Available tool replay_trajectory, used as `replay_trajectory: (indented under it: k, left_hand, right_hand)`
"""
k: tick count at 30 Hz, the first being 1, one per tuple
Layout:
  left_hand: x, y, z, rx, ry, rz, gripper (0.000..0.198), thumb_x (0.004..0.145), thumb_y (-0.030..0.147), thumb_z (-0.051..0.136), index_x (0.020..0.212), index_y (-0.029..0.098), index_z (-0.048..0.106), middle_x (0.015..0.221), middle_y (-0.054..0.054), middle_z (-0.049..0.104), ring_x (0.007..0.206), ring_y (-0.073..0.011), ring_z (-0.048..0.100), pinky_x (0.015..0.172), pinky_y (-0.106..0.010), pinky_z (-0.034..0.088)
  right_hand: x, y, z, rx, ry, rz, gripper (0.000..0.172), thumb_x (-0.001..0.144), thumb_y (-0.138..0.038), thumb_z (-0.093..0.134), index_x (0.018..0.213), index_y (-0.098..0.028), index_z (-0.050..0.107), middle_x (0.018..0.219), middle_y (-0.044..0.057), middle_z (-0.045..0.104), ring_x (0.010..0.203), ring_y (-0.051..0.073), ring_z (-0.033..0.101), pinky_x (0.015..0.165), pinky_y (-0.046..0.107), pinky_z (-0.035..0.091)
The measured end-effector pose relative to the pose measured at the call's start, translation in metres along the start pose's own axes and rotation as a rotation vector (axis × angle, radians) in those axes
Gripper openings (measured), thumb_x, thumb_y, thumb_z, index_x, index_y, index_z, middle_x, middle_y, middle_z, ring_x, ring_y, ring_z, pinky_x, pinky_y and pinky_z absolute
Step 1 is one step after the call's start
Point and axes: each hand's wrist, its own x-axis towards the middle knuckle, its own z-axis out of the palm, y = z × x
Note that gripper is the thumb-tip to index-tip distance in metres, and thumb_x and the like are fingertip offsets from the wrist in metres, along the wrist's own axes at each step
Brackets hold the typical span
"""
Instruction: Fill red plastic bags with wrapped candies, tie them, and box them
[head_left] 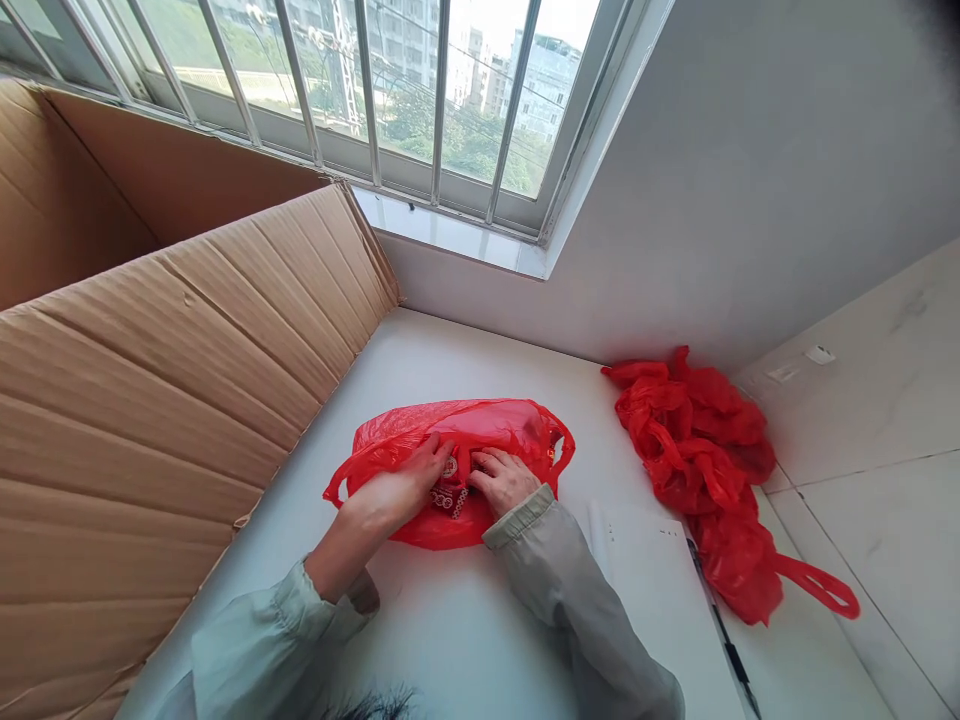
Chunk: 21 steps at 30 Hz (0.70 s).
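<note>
In the head view, a red plastic bag (442, 420) lies on the white table, its handle loops spread to left and right. At its opening sits a dark red packet (448, 497) with white printing and a patterned edge. My left hand (405, 480) reaches in from the left, fingers closed over the packet's upper left side. On the other side, my right hand (506, 482) has its fingers bent at the packet and the bag's folds. Some fingertips are hidden by red plastic.
A large open cardboard box (225, 400) stands at the left. Crumpled red plastic bags (697, 450) lie on the right by the wall. White paper (652, 570) and a black pen (735, 660) rest on the table (450, 620). Behind is a barred window (405, 100).
</note>
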Motion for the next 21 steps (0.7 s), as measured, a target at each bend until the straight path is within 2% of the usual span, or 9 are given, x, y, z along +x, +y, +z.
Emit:
replay_trajectory:
  k: [5, 8, 11, 13, 15, 16, 18, 19, 21]
  left_hand:
    - [-0.012, 0.018, -0.014, 0.089, -0.008, -0.044, 0.055, 0.081, 0.0, 0.035, 0.133, 0.013, 0.045, 0.14, -0.02, 0.045, 0.133, -0.0355, 0.039, 0.102, -0.056, 0.038]
    - [-0.035, 0.039, -0.036, 0.094, 0.08, 0.057, 0.058, 0.084, 0.003, 0.033, 0.139, 0.022, 0.04, 0.145, -0.01, 0.043, 0.135, -0.0278, 0.038, 0.109, -0.047, 0.035]
    - [-0.051, 0.059, -0.071, 0.03, 0.199, 0.259, 0.053, 0.09, 0.006, 0.03, 0.135, 0.032, 0.043, 0.131, 0.0, 0.056, 0.119, -0.0174, 0.054, 0.098, -0.03, 0.045]
    - [-0.054, 0.065, -0.088, 0.061, 0.399, 0.249, 0.037, 0.095, 0.021, 0.036, 0.127, 0.031, 0.05, 0.121, -0.002, 0.059, 0.114, -0.0207, 0.054, 0.096, -0.033, 0.045]
    - [-0.053, 0.06, -0.094, 0.136, 0.516, 0.114, 0.038, 0.09, 0.033, 0.048, 0.127, 0.028, 0.05, 0.127, -0.007, 0.053, 0.121, -0.0276, 0.047, 0.1, -0.04, 0.041]
    - [-0.053, 0.054, -0.093, 0.169, 0.511, 0.01, 0.047, 0.086, 0.036, 0.054, 0.131, 0.026, 0.046, 0.131, -0.011, 0.049, 0.124, -0.0312, 0.044, 0.1, -0.043, 0.04]
    - [-0.054, 0.037, -0.086, 0.188, 0.356, -0.221, 0.068, 0.078, 0.035, 0.06, 0.14, 0.02, 0.035, 0.131, -0.017, 0.047, 0.122, -0.0347, 0.046, 0.094, -0.044, 0.043]
    - [-0.056, 0.028, -0.083, 0.175, 0.243, -0.328, 0.066, 0.077, 0.032, 0.059, 0.138, 0.018, 0.036, 0.122, -0.016, 0.053, 0.114, -0.0336, 0.053, 0.087, -0.042, 0.046]
    - [-0.061, 0.012, -0.083, 0.116, 0.084, -0.409, 0.043, 0.078, 0.025, 0.053, 0.12, 0.016, 0.052, 0.098, -0.011, 0.063, 0.093, -0.0276, 0.062, 0.074, -0.034, 0.047]
  right_hand:
    - [-0.008, 0.006, -0.014, 0.028, 0.027, -0.074, 0.025, 0.089, -0.019, 0.051, 0.105, -0.027, 0.068, 0.129, 0.004, 0.06, 0.127, 0.02, 0.045, 0.099, 0.035, 0.044]
    - [-0.024, 0.024, -0.042, 0.033, 0.189, -0.035, 0.032, 0.09, -0.016, 0.046, 0.112, -0.025, 0.066, 0.124, 0.005, 0.061, 0.124, 0.02, 0.046, 0.104, 0.035, 0.038]
    - [-0.042, 0.054, -0.063, 0.04, 0.471, 0.179, 0.04, 0.086, -0.026, 0.053, 0.125, -0.021, 0.058, 0.127, 0.011, 0.057, 0.12, 0.027, 0.046, 0.103, 0.042, 0.038]
    - [-0.05, 0.073, -0.066, 0.134, 0.457, 0.392, 0.057, 0.081, -0.034, 0.06, 0.134, -0.019, 0.048, 0.127, 0.015, 0.055, 0.113, 0.029, 0.052, 0.094, 0.043, 0.043]
    - [-0.053, 0.084, -0.06, 0.259, 0.335, 0.545, 0.067, 0.076, -0.037, 0.064, 0.138, -0.018, 0.043, 0.115, 0.014, 0.061, 0.095, 0.025, 0.06, 0.082, 0.04, 0.048]
    - [-0.053, 0.087, -0.056, 0.305, 0.285, 0.581, 0.067, 0.075, -0.036, 0.064, 0.136, -0.018, 0.044, 0.104, 0.012, 0.065, 0.084, 0.022, 0.062, 0.077, 0.038, 0.049]
    - [-0.052, 0.088, -0.051, 0.353, 0.247, 0.576, 0.056, 0.072, -0.033, 0.064, 0.126, -0.02, 0.055, 0.081, 0.004, 0.067, 0.068, 0.019, 0.061, 0.069, 0.035, 0.049]
    - [-0.051, 0.087, -0.05, 0.366, 0.253, 0.555, 0.048, 0.072, -0.032, 0.064, 0.119, -0.021, 0.06, 0.072, 0.001, 0.065, 0.064, 0.018, 0.06, 0.067, 0.033, 0.048]
    - [-0.051, 0.083, -0.056, 0.403, 0.272, 0.518, 0.038, 0.072, -0.031, 0.062, 0.109, -0.023, 0.065, 0.065, -0.001, 0.063, 0.061, 0.017, 0.06, 0.064, 0.031, 0.048]
